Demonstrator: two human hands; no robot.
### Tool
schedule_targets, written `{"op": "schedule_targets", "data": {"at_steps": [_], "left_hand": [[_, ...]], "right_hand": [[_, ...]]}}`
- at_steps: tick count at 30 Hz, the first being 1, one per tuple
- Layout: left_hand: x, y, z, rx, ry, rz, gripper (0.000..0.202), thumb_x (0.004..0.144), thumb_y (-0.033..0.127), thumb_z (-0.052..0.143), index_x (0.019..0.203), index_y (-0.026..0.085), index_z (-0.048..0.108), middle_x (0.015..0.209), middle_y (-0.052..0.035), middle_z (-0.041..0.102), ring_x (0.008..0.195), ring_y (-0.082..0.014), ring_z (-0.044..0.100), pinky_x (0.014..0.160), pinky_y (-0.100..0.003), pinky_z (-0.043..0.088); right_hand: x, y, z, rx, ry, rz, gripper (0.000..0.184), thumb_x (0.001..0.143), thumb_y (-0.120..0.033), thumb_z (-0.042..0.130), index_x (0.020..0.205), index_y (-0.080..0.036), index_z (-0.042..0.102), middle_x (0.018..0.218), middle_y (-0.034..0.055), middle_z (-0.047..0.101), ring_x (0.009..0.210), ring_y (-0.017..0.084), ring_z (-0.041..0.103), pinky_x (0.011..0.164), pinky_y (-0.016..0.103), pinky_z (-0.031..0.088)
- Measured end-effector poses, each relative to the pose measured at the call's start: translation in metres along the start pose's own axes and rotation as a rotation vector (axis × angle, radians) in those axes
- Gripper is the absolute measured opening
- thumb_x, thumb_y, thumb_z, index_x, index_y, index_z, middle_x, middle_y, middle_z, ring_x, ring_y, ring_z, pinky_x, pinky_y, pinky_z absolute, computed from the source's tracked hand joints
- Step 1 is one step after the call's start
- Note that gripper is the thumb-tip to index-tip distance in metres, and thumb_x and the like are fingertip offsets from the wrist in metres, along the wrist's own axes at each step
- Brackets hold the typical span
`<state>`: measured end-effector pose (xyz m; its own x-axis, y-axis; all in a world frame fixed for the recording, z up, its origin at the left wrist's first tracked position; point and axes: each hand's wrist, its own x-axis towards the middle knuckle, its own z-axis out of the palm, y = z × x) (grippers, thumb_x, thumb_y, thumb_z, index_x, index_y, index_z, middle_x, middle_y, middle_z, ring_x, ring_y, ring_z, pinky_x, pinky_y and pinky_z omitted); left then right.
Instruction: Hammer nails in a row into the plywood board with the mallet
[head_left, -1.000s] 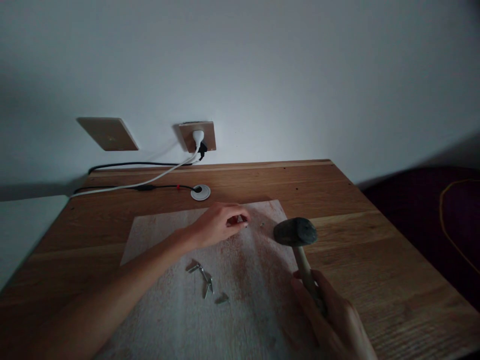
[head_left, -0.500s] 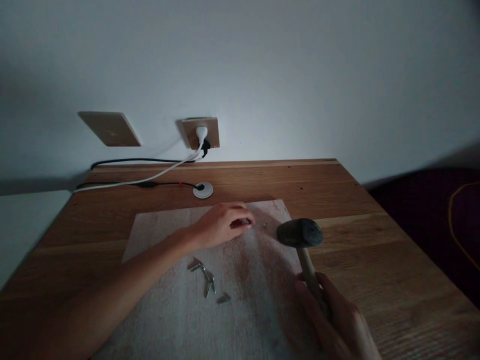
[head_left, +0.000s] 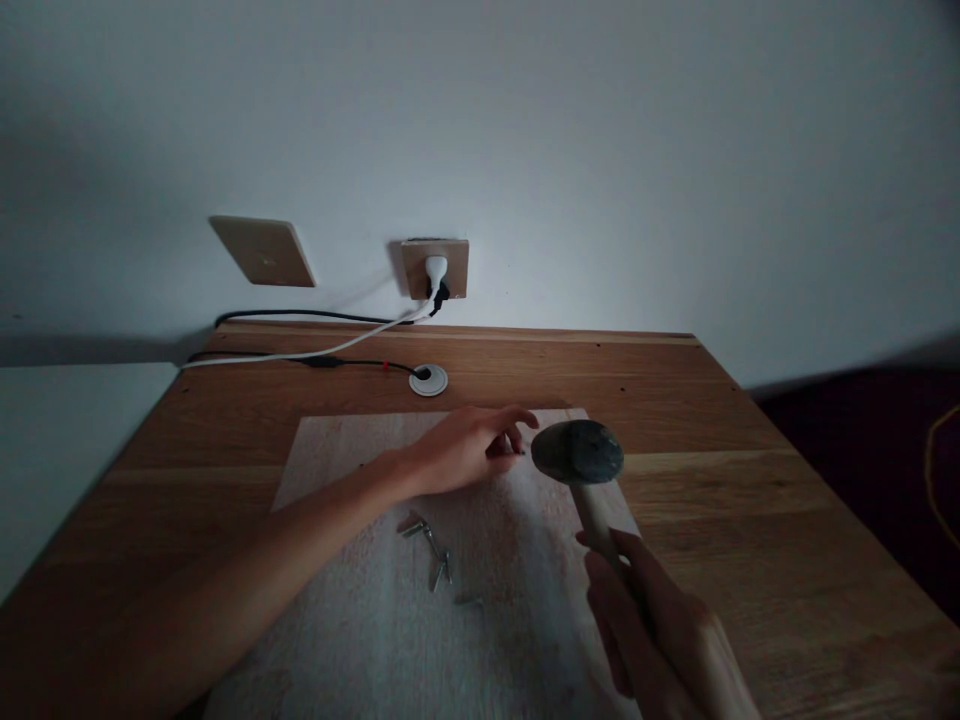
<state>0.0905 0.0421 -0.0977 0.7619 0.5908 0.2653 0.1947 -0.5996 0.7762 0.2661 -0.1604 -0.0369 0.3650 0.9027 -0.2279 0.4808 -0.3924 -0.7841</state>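
My left hand point(head_left: 472, 450) rests on a pale wooden board point(head_left: 352, 590), fingertips pinched together near the board's far edge; what they pinch is too small to make out. My right hand point(head_left: 660, 640) grips the wooden handle of a mallet point(head_left: 577, 452). Its dark head hovers just right of my left fingertips, almost touching them. Several small metal nails point(head_left: 439, 560) lie loose on the board, below my left wrist.
The board lies on a brown wooden desk point(head_left: 750, 480) against a white wall. A white cable grommet point(head_left: 428, 379) sits in the desk behind the board. Black and white cables run left from a wall socket point(head_left: 435, 268). A dark floor drops off to the right.
The mallet head has moved left and closer to my left fingertips. The view has shifted, so everything sits a little further right in the picture.
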Motion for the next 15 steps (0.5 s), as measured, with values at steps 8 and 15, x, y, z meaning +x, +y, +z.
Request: {"op": "schedule_targets", "data": {"at_steps": [8, 15], "left_hand": [[0.0003, 0.0039, -0.0018, 0.047, 0.001, -0.021, 0.053, 0.086, 0.003, 0.067, 0.137, 0.016, 0.064, 0.1, -0.0051, 0.08, 0.083, -0.0171, 0.074, 0.079, -0.028, 0.054], [0.0024, 0.0051, -0.0014, 0.035, -0.005, -0.058, 0.058, 0.082, 0.004, 0.071, 0.137, 0.019, 0.064, 0.102, -0.0038, 0.081, 0.087, -0.018, 0.075, 0.081, -0.028, 0.053]], "right_hand": [[0.0101, -0.0002, 0.008, -0.015, -0.059, 0.008, 0.055, 0.1, -0.074, 0.052, 0.113, -0.024, 0.07, 0.055, -0.0069, 0.045, 0.045, 0.016, 0.043, 0.041, 0.026, 0.036], [0.0113, -0.0009, 0.0077, -0.035, -0.088, 0.036, 0.054, 0.1, -0.073, 0.049, 0.115, -0.024, 0.067, 0.056, -0.0075, 0.044, 0.047, 0.017, 0.043, 0.043, 0.026, 0.037]]}}
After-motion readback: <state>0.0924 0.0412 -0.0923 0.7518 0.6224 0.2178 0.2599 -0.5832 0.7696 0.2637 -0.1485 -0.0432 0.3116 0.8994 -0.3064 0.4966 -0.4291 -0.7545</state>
